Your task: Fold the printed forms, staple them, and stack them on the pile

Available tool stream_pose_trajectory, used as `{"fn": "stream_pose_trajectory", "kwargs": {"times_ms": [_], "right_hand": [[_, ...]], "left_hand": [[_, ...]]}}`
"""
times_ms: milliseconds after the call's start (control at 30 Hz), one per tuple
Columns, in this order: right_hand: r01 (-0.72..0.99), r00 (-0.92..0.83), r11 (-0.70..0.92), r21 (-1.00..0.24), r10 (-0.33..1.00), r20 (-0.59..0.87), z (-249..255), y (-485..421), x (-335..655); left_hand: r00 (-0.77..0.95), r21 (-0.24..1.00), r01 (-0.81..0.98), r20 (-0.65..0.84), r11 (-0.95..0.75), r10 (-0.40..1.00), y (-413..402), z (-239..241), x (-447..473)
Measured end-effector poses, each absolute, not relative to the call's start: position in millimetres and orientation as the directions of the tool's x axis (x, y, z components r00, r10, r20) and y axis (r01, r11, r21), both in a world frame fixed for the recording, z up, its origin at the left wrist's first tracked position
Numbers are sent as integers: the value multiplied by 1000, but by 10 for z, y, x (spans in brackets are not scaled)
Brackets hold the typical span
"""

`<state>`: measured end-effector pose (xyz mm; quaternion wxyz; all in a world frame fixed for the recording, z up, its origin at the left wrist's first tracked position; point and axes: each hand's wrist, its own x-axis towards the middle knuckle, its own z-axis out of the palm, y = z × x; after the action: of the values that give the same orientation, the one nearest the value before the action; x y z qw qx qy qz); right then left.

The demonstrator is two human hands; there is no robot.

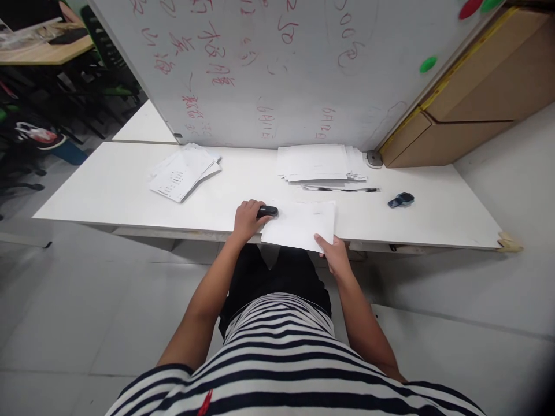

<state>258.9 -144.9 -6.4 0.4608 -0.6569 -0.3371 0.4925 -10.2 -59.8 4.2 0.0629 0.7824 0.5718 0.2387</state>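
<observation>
At left hand (pixel 248 219): fingers wrap black oblong stapler (pixel 269 211) overlapping white paper (pixel 295 228)
Right hand (pixel 337 254): fingers pinch near corner
Beyond fingers: fanned white printed pile (pixel 184 173), neater white stack (pixel 312 163); finished share unclear

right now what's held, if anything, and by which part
Left hand: black stapler-like tool, by its left end. Right hand: white paper, by its near right corner.

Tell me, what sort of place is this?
Probably an office or similar workroom: there's a large whiteboard with red handwriting, a light wood-coloured desk with a dark flat screen, and piles of white paper sheets on a long white table.
</observation>
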Motion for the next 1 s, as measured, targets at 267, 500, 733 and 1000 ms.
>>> {"fn": "stream_pose_trajectory", "kwargs": {"times_ms": [267,500,733,1000], "right_hand": [[-77,299,-339,-938,889,-346,-118,-1488,2543],[-50,297,-330,-943,896,-329,-74,-1469,2567],[6,297,-294,-956,913,-279,-92,-1460,2633],[34,304,-271,-962,920,-249,-223,-1471,2637]], "left_hand": [[187,339,918,80,-204,979,-557,508,-23],[111,383,917,33,-115,993,-210,471,288],[135,270,953,16,-134,991,-156,313,363],[217,351,914,-5,-202,976,-103,286,328]]}}
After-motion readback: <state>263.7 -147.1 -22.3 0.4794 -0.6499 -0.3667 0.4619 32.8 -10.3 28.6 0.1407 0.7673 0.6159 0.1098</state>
